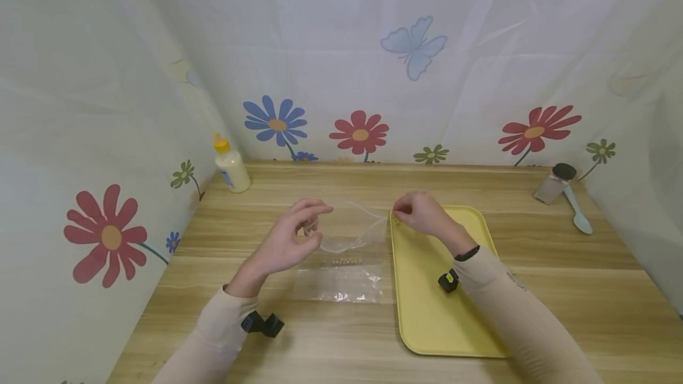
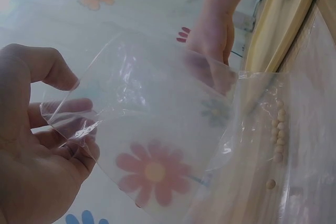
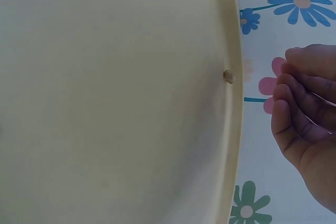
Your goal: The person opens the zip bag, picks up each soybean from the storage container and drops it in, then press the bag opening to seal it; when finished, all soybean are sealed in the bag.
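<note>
My left hand (image 1: 290, 236) grips one side of a clear zip bag (image 1: 338, 286), its lower fingers curled at the gathered edge (image 2: 84, 129) while thumb and forefinger stand apart. The bag's mouth gapes, and several small round tan beans (image 2: 280, 129) lie low in it. By the mouth's far corner is my right hand (image 1: 421, 212), over the upper left corner of a yellow tray (image 1: 437, 319). Its fingers (image 3: 283, 124) are bent together with the thumb; I cannot tell whether they pinch something. One tan bean (image 3: 228, 76) sits against the tray's rim.
A glue bottle (image 1: 233, 170) with a yellow cap stands at the back left. At the back right are a tilted jar (image 1: 554, 185) with a black lid and a pale blue spoon (image 1: 578, 212). A flowered curtain (image 1: 331, 46) rises behind the wooden table (image 1: 555, 283).
</note>
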A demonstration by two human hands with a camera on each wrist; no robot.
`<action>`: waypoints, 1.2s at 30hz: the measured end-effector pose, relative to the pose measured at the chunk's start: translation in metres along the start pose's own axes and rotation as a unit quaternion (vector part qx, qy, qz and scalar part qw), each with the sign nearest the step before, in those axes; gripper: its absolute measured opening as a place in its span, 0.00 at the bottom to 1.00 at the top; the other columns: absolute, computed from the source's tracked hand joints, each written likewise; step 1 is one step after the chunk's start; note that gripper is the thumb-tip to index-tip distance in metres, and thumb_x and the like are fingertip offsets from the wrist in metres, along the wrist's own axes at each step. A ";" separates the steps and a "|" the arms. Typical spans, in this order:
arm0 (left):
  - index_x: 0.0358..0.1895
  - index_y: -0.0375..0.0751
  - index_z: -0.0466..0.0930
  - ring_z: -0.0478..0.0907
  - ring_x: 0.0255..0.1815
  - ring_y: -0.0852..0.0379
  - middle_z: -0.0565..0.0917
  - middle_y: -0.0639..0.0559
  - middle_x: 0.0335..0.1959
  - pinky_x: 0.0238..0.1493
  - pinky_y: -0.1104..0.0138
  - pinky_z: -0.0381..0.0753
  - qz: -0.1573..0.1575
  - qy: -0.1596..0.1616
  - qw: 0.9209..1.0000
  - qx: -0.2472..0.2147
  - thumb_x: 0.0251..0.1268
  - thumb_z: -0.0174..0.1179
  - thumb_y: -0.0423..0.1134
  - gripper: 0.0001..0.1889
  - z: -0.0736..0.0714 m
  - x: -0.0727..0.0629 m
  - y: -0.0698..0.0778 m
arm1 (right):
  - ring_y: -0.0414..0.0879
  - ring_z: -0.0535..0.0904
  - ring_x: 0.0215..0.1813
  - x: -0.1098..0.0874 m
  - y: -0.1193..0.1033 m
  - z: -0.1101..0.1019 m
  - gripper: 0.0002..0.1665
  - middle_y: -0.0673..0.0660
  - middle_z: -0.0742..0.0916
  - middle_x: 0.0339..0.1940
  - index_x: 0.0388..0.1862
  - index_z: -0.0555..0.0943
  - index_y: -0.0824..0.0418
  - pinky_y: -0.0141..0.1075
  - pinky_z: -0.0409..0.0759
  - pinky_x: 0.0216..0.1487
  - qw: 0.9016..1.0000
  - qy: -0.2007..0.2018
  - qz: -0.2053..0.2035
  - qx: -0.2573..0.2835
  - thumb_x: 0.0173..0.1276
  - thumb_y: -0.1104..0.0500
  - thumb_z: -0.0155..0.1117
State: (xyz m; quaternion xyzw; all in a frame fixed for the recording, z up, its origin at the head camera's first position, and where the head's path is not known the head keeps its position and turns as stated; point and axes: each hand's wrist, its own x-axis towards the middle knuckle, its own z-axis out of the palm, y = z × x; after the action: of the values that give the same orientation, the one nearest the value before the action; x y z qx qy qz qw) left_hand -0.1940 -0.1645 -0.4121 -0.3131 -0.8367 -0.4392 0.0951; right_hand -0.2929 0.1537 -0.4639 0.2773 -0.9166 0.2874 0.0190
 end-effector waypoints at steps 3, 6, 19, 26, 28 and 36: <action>0.60 0.40 0.77 0.70 0.35 0.58 0.77 0.49 0.55 0.35 0.68 0.73 -0.002 -0.001 1.000 -0.001 0.54 0.58 0.27 0.26 0.000 0.000 -0.001 | 0.42 0.81 0.33 0.000 0.002 0.002 0.06 0.54 0.88 0.32 0.35 0.87 0.61 0.36 0.81 0.36 1.000 -0.014 0.014 -0.002 0.64 0.60 0.66; 0.60 0.41 0.77 0.70 0.35 0.58 0.77 0.49 0.55 0.35 0.68 0.73 -0.005 -0.001 1.000 -0.002 0.54 0.58 0.28 0.26 0.001 0.000 -0.001 | 0.43 0.82 0.34 -0.001 0.003 0.003 0.07 0.54 0.88 0.33 0.36 0.87 0.61 0.37 0.82 0.38 0.999 -0.022 0.023 -0.007 0.64 0.60 0.66; 0.60 0.41 0.78 0.71 0.35 0.58 0.76 0.49 0.57 0.35 0.66 0.74 -0.006 0.001 1.000 0.002 0.54 0.59 0.28 0.26 -0.001 0.000 0.000 | 0.43 0.83 0.35 0.001 0.009 0.006 0.05 0.55 0.89 0.33 0.33 0.87 0.61 0.37 0.82 0.39 0.998 -0.038 0.024 -0.033 0.61 0.61 0.68; 0.60 0.41 0.78 0.70 0.35 0.58 0.76 0.49 0.56 0.35 0.65 0.74 -0.012 -0.001 1.000 0.001 0.54 0.59 0.28 0.25 -0.001 0.000 -0.001 | 0.47 0.85 0.39 0.002 0.011 0.008 0.06 0.56 0.90 0.37 0.35 0.88 0.60 0.41 0.83 0.44 0.997 -0.060 0.028 -0.051 0.62 0.60 0.67; 0.60 0.42 0.77 0.70 0.35 0.58 0.76 0.50 0.56 0.35 0.66 0.74 -0.013 -0.002 1.000 0.000 0.55 0.59 0.28 0.25 -0.002 0.000 0.000 | 0.48 0.85 0.41 0.002 0.012 0.008 0.05 0.56 0.90 0.38 0.35 0.88 0.60 0.42 0.82 0.45 0.996 -0.067 0.029 -0.053 0.62 0.61 0.67; 0.60 0.42 0.78 0.71 0.36 0.58 0.77 0.50 0.57 0.36 0.68 0.73 -0.018 -0.003 1.000 -0.003 0.55 0.58 0.28 0.26 -0.002 0.000 0.000 | 0.47 0.84 0.41 0.002 0.010 0.007 0.06 0.55 0.90 0.36 0.36 0.88 0.60 0.43 0.82 0.47 0.993 -0.094 0.028 -0.067 0.62 0.62 0.66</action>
State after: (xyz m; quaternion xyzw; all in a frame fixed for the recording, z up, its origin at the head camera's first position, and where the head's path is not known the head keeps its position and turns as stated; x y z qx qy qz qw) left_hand -0.1941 -0.1665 -0.4114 -0.2996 -0.8413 -0.4421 0.0837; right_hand -0.2992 0.1557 -0.4746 0.2758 -0.9388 0.1985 -0.0565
